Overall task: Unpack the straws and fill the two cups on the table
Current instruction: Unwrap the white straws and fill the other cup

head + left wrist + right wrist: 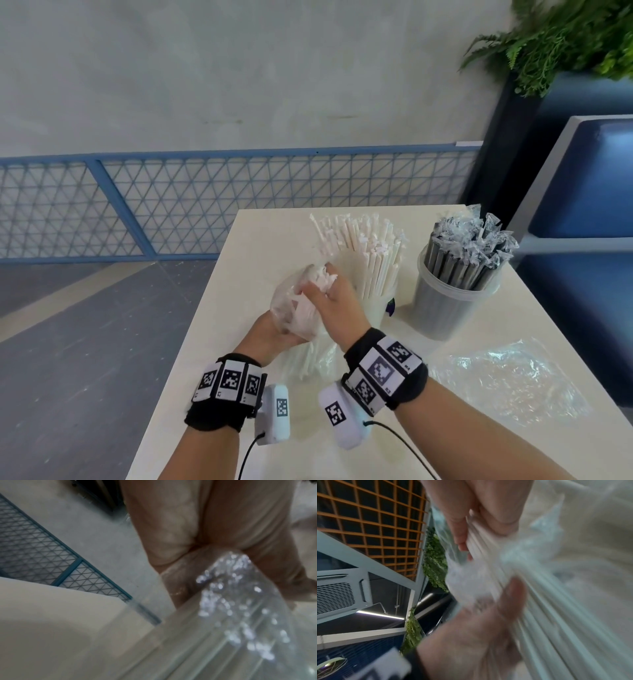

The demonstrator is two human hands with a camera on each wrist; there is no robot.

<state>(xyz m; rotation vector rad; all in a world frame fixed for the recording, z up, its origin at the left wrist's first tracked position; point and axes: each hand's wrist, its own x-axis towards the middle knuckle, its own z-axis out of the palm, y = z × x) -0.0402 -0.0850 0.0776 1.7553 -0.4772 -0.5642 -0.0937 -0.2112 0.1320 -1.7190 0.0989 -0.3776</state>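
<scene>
A clear plastic bag [291, 305] of white paper-wrapped straws [308, 356] is held upright over the table in front of me. My left hand [274, 334] grips the bag from the left, low down. My right hand [329, 291] grips the straws' upper ends where they stick out of the bag [488, 588]. Behind it stands a cup [380, 301] full of white straws [363, 243]. To its right a clear cup [448, 308] holds dark straws in clear wrappers [469, 246]. The left wrist view is blurred, showing my palm [188, 520] and the bag's plastic [240, 608].
An empty crumpled clear bag [507, 377] lies on the cream table [226, 308] at the right. A blue bench seat [589, 192] and a plant [561, 37] are beyond the table's right side. A blue mesh fence [171, 202] runs along the wall behind.
</scene>
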